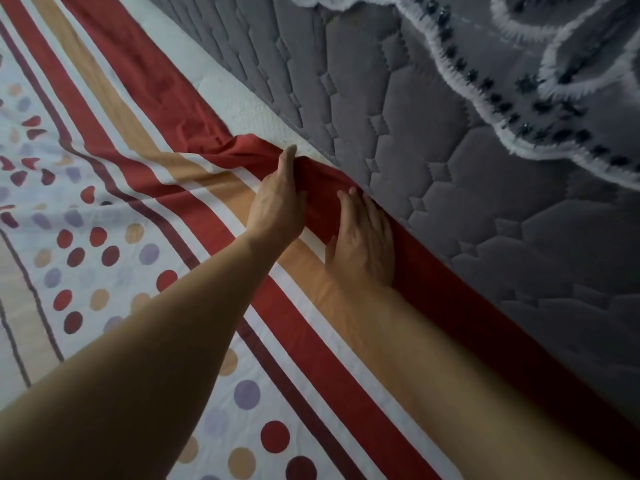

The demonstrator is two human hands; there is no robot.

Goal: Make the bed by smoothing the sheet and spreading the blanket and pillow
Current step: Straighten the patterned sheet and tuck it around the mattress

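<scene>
Gripping bunched red border of sheet (104, 188): left hand (277, 206), fingers curled | right hand (363, 244) just beside, flat, pressing border against grey quilted panel (450, 168) | white mattress (242, 98) exposed beyond

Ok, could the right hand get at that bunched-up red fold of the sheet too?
Probably yes. The right hand lies flat on the sheet right beside the bunched fold, which the left hand grips; only flat fabric lies between them, and nothing blocks the way.
</scene>
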